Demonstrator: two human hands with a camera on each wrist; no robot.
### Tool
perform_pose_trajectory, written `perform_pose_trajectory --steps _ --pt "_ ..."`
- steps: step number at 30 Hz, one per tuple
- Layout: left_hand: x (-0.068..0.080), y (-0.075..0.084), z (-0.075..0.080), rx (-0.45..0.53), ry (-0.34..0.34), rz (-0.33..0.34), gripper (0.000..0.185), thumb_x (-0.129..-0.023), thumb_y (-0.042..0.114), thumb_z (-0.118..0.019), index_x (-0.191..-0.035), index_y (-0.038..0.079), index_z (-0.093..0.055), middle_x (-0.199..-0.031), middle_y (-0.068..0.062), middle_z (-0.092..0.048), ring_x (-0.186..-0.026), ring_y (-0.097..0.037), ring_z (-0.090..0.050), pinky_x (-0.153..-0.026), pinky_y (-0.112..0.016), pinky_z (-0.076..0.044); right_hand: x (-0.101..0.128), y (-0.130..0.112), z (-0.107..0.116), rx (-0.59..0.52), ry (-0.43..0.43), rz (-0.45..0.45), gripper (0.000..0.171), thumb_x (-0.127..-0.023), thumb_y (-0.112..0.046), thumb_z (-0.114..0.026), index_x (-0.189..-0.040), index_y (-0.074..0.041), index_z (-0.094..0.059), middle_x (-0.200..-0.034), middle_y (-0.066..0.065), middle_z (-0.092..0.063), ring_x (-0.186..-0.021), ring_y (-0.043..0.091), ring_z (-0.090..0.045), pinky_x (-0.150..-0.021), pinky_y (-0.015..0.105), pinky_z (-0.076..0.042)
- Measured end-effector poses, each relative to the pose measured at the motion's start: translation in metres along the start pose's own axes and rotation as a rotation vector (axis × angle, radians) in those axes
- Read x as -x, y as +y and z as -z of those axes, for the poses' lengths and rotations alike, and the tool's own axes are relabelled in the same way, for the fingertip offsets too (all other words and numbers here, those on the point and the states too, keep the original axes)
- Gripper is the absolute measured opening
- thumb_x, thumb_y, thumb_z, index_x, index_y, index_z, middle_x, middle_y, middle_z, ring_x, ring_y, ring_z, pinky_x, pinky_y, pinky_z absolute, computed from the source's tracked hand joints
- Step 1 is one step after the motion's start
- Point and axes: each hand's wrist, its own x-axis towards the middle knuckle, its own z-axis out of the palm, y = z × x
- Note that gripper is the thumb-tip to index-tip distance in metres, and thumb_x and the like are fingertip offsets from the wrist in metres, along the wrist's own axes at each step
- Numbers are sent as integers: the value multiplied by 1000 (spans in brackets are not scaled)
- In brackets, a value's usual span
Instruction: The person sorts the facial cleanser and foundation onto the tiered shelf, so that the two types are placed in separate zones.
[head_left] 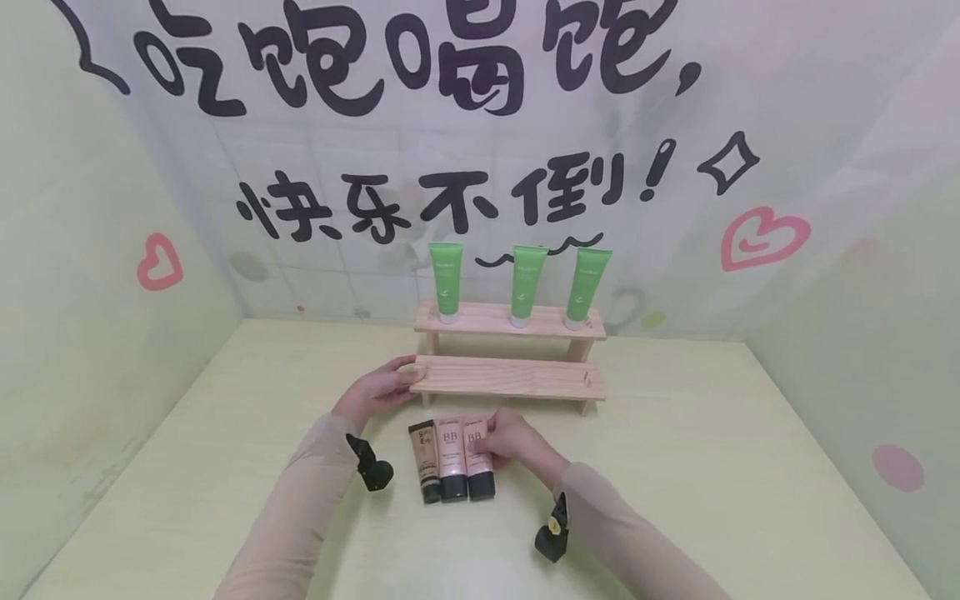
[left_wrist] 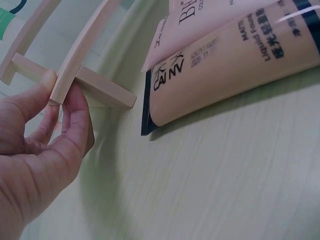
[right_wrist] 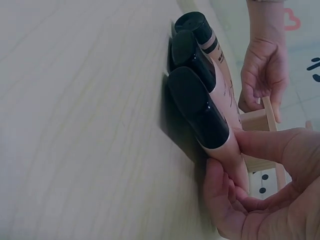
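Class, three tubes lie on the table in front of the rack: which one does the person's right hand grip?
The rightmost tube, pink with "BB" print and a black cap; the right hand grips it. The middle tube and the darker left tube lie untouched.

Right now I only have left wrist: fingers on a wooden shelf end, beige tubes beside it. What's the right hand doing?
Observer: The right hand grips the rightmost beige tube, which lies on the table.
Operator: How many tubes lie there?
Observer: Three side by side, black caps toward the person; besides the gripped one, a middle tube and a darker tube.
Operator: Anything on the rack?
Observer: Three green tubes stand cap-down on the upper step; the lower step holds nothing.
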Motion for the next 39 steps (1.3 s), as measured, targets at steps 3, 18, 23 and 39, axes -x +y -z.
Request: perform_pose_trajectory --steps 3,18,23,39 --pt "0 -1 2 -6 -3 -1 67 -92 5 -50 -147 9 -11 -95 -2 -53 -77 -6 -59 -68 -14 -50 -2 0 -1 -20 -18 -5 18 -77 -11 -71 -85 3 -63 -70 11 -66 -54 14 -60 -52 26 -54" --pt "-2 -3 0 20 8 14 66 -92 5 -49 -147 9 -12 -99 -5 -51 -78 -7 -59 -71 -15 -51 -4 15 9 -223 -94 -22 38 -75 -9 -71 -104 5 -51 -89 15 -61 -69 19 -62 -60 29 -56" --pt "-1 -2 1 9 11 9 66 -92 6 -50 -147 9 -12 -98 -5 -51 -76 -6 -58 -67 -14 -50 -2 18 18 -231 -151 17 38 -76 -10 -70 -105 7 -52 -90 16 -60 -69 19 -60 -62 31 -56" --pt "-3 -2 0 6 13 4 67 -92 7 -51 -147 10 -13 -98 -4 -51 -77 -5 -57 -67 -14 -49 2 21 54 -322 -193 149 25 -78 -8 -68 -94 1 -51 -84 5 -57 -74 17 -59 -70 34 -56"
